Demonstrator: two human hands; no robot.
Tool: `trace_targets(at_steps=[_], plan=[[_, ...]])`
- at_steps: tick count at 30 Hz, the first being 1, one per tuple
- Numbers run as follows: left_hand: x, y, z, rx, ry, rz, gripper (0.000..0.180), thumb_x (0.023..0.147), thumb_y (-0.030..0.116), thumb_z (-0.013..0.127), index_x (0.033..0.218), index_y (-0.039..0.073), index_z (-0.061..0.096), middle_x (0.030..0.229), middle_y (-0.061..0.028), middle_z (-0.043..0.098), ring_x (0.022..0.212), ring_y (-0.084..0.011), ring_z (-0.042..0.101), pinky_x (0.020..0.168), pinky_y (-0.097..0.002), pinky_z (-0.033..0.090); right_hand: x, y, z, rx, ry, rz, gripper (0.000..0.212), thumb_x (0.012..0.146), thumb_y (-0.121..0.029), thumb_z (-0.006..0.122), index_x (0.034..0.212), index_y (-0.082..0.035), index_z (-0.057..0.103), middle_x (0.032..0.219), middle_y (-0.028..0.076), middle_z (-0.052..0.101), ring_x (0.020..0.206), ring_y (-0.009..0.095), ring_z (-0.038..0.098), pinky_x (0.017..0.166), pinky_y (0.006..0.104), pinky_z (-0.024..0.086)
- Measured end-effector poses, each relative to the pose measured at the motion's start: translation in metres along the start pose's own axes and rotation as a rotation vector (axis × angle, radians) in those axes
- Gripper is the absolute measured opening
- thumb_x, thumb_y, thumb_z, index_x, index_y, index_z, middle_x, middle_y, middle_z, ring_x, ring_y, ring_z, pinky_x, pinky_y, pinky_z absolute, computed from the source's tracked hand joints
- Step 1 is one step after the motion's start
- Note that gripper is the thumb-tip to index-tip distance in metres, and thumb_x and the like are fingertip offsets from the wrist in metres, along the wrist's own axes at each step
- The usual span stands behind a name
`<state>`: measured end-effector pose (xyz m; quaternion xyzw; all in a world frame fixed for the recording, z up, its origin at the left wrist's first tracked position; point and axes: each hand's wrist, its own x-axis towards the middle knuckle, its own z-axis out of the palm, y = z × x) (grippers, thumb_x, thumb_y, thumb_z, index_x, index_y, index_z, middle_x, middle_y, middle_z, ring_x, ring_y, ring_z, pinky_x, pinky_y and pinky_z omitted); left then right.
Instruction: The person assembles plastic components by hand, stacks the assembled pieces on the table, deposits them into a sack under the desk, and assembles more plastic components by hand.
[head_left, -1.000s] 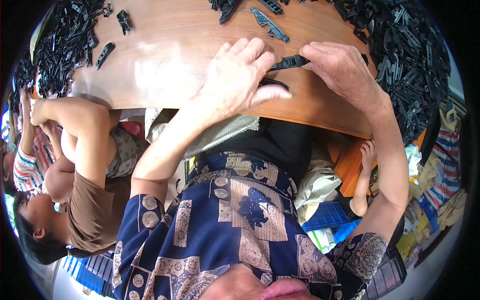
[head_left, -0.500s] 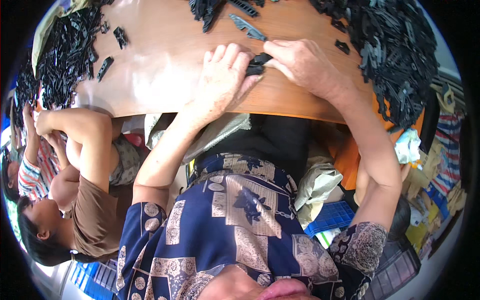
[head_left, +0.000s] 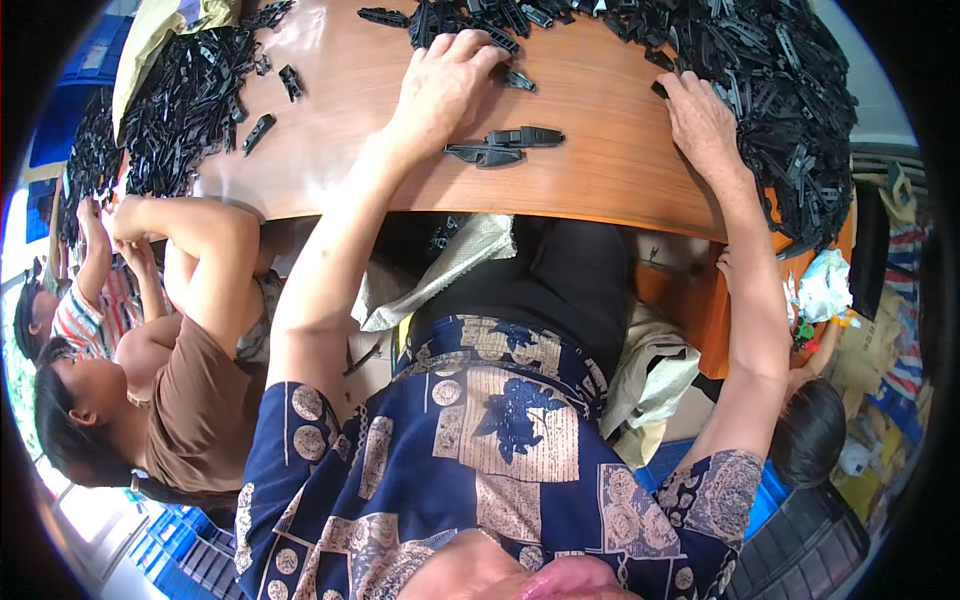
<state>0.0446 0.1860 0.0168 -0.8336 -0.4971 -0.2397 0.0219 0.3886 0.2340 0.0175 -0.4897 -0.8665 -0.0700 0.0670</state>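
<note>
My left hand (head_left: 450,92) is closed at the far middle of the table, its fingers curled over a dark grey plastic part (head_left: 518,79) whose end sticks out beside them. The thumb is hidden. Over on the right, my right hand (head_left: 703,122) is closed at the near edge of the large pile, with a small black plastic part (head_left: 660,90) at its fingertips. Between the hands, two long black plastic pieces lie side by side on the wood: a straight one (head_left: 527,137) and a shaped one (head_left: 484,155).
A large pile of black plastic parts (head_left: 790,110) covers the table's right side. Another pile (head_left: 190,90) lies at the left, with a few loose parts near it. The wooden table (head_left: 590,185) ends close to my lap. A co-worker in a brown top (head_left: 205,400) sits at the left.
My hands have parted from the joined pieces, which now lie on the table. The left hand has moved away to the grey part, the right hand to the right-hand pile. The view has shifted slightly.
</note>
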Motion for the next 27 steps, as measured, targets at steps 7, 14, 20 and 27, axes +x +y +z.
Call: trace_targets(at_steps=[7,14,20,27], plan=[[-0.002,0.000,0.011,-0.116,-0.086,0.140,0.025,0.087,0.011,0.069,0.111,0.009,0.062,0.100,-0.0114,0.065,0.097,-0.0349,0.062,0.086,-0.0438,0.051,-0.007,-0.042,-0.005,0.833,-0.168,0.096,0.024,0.100,-0.013,0.052,0.121,-0.008,0.060,0.108,0.014,0.069,0.108,0.036,0.064,0.094,0.0448,0.049],[-0.008,0.009,0.011,-0.220,-0.039,0.007,0.023,0.090,0.021,0.071,0.104,0.005,0.064,0.097,-0.0119,0.061,0.098,-0.0344,0.061,0.085,-0.0435,0.051,0.005,-0.039,-0.016,0.748,-0.396,0.290,0.019,0.097,-0.017,0.063,0.110,-0.005,0.067,0.092,0.007,0.066,0.085,0.025,0.065,0.075,0.0409,0.049],[-0.014,-0.003,0.014,-0.347,-0.005,-0.009,0.024,0.084,0.019,0.078,0.100,0.005,0.067,0.092,-0.0114,0.057,0.092,-0.0326,0.059,0.079,-0.0423,0.050,0.008,-0.055,-0.026,0.623,0.015,-0.101,0.019,0.089,-0.019,0.071,0.098,-0.003,0.067,0.082,0.014,0.060,0.082,0.033,0.062,0.072,0.0413,0.049],[-0.012,-0.005,0.012,-0.467,-0.078,-0.036,0.022,0.085,0.018,0.077,0.101,0.005,0.069,0.101,-0.0093,0.064,0.099,-0.0316,0.061,0.083,-0.0403,0.051,0.042,-0.083,-0.018,0.578,-0.084,-0.293,0.017,0.089,-0.016,0.070,0.102,-0.006,0.068,0.092,0.015,0.067,0.088,0.032,0.067,0.073,0.0399,0.052]])
